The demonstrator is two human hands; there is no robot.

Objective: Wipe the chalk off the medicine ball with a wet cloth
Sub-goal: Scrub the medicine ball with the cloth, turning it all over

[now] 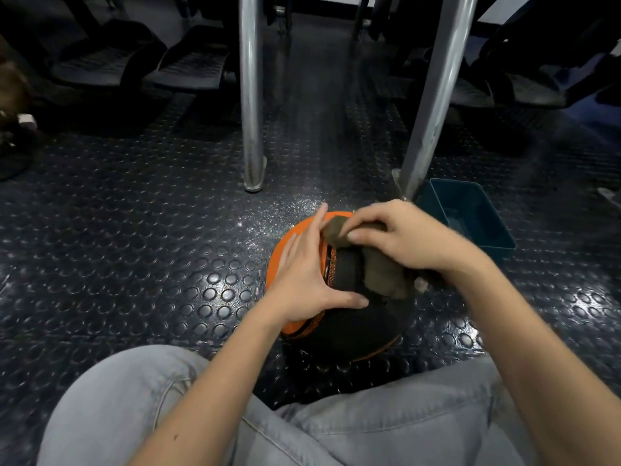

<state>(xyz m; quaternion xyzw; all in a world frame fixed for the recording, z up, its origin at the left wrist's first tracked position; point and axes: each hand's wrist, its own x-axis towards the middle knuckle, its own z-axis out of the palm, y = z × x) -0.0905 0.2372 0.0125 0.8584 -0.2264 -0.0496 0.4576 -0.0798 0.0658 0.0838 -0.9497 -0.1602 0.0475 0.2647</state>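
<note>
Right hand (403,237) grips cloth (379,270) on medicine ball (353,327)

Its fingers (363,213) curl round the brown cloth atop the black-and-orange ball, which rests on the studded floor (134,230). Left hand (305,274) lies flat, fingers straight, against the ball's left side.

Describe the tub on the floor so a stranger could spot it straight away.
Start at the slanted metal leg on the right of the studded floor. At its foot, just beyond the right hand holding the cloth, sits the tub: a teal rectangular plastic box, the only open container here.
</note>
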